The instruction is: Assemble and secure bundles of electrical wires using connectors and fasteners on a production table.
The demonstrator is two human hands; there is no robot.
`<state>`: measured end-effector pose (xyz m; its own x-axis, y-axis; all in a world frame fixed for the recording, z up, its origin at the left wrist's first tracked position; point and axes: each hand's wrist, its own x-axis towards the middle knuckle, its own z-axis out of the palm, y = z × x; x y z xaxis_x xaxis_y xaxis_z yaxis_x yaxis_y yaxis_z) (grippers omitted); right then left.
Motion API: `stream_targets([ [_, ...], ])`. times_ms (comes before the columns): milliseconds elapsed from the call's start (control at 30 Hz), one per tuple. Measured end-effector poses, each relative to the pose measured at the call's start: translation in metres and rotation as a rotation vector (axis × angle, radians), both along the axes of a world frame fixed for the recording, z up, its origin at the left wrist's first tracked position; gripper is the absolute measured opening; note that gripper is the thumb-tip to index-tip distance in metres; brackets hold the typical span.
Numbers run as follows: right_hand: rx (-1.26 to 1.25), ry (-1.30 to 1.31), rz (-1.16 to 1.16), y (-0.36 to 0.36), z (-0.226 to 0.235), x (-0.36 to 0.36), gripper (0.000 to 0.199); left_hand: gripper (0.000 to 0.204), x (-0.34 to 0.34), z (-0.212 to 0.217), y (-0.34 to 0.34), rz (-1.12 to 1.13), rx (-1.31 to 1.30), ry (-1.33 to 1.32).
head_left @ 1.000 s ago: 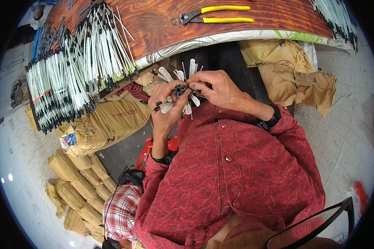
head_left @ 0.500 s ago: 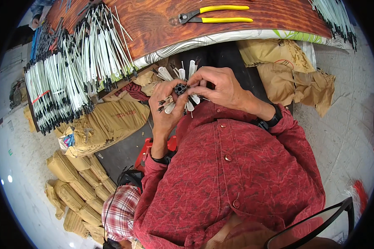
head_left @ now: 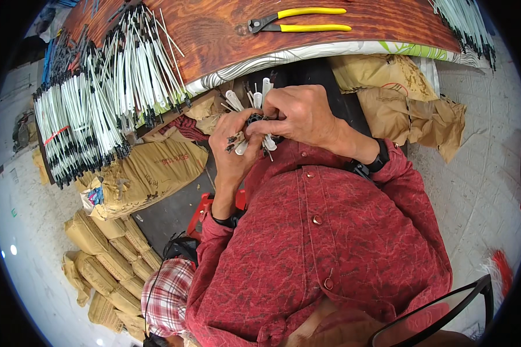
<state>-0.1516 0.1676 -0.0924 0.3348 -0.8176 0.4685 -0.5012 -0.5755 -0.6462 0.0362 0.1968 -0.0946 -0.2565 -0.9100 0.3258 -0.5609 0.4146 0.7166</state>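
Observation:
My left hand (head_left: pixel 231 139) is closed around a small black round hub (head_left: pixel 253 118) in front of my chest. White flat ribs (head_left: pixel 266 88) and thin rods stick out from it on several sides, some with black tips. My right hand (head_left: pixel 308 113) comes over from the right, thumb and fingers pinched together at the hub's top. Its fingers cover part of the hub, and whatever small piece they pinch is hidden. Beyond both hands, pliers (head_left: pixel 267 25) with yellow handles lie on the wooden table (head_left: pixel 214 40).
Bundles of white rods with black ends (head_left: pixel 107 87) hang over the table's left edge; more rods (head_left: pixel 469 29) lie at the far right. Brown paper sacks (head_left: pixel 150 173) stand at the left, and others (head_left: pixel 411 110) under the table's right. Someone in a checked shirt (head_left: pixel 168 295) is at lower left.
My right hand has shifted slightly left and its fingers have closed over the hub, now hiding more of it. The hub and ribs have turned a little in my left hand.

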Motion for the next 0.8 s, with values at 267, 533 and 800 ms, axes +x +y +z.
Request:
stream_targets([
  [267,0.182,-0.151,0.084,0.003,-0.001,-0.007,0.025,0.026,0.0,0.006,0.003,0.008,0.076,-0.005],
  [533,0.558,-0.38,0.208,0.008,-0.017,-0.016,0.015,0.02,-0.001,0.01,0.002,-0.005,0.108,0.046],
  [800,0.983,-0.69,0.366,0.009,-0.024,-0.018,0.016,0.019,0.0,0.015,0.003,0.023,0.141,0.043],
])
